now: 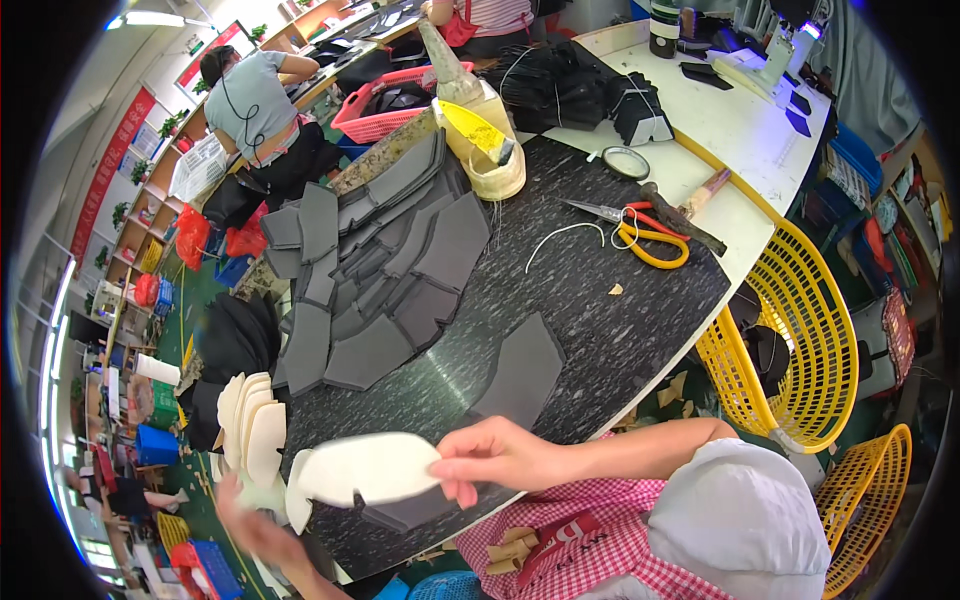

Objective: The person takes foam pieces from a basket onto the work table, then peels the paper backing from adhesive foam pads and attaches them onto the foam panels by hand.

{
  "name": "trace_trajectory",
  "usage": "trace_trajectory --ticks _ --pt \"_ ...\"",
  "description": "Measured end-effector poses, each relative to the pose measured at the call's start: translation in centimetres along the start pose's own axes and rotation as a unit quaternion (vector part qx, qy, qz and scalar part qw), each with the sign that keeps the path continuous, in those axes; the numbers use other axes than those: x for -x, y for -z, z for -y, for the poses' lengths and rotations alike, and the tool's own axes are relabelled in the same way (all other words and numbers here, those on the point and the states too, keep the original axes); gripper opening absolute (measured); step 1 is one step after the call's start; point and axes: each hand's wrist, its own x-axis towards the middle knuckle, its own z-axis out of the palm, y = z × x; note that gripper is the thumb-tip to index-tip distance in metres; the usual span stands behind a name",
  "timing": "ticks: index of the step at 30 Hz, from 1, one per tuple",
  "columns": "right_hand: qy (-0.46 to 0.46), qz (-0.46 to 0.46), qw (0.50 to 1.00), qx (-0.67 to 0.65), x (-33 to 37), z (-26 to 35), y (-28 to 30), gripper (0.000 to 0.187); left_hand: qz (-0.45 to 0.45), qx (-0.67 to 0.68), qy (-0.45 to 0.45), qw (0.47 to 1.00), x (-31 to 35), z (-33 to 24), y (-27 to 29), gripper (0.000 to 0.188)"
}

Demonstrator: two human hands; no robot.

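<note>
My right hand [495, 460] pinches the edge of a white, curved flat piece [375, 466] with a small dark notch in its lower edge. A dark grey cut piece [405, 510] lies partly under it on the table. My left hand [258, 525], smeared by motion, is at the table's left edge, just below a stack of cream-coloured cut pieces [255, 430]; its fingers cannot be made out. Another cream piece [298, 492] stands between the hands. Farther in, a single grey piece [520, 370] lies flat. Rows of overlapping grey pieces [375, 290] cover the table's left part.
Orange-handled scissors [650, 245], a hammer [685, 220] and a tape roll [625, 162] lie at the far right of the black tabletop [590, 320]. A glue-stained container [490, 170] stands at the back. Yellow baskets [800, 340] stand to the right. Another person [250, 110] sits far left.
</note>
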Motion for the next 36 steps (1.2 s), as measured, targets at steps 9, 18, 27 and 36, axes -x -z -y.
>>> trace_trajectory --ticks 9,18,27,36 --pt "0.167 -0.018 0.972 0.163 0.8 1.0 1.2 0.026 0.317 0.088 -0.302 0.895 1.4 -15.2 -4.6 0.06" --pt "0.253 0.03 0.958 0.13 4.1 3.8 3.6 0.022 0.35 0.449 -0.002 0.822 0.8 -20.7 -6.4 0.05" --pt "0.327 -0.04 0.892 0.31 4.6 4.7 5.8 0.029 0.194 0.66 0.392 0.611 2.3 -21.1 -8.9 0.02" --pt "-0.051 0.24 0.912 0.328 8.9 1.3 6.5 0.024 -0.249 0.215 0.187 0.926 5.8 -12.6 -4.2 0.018"
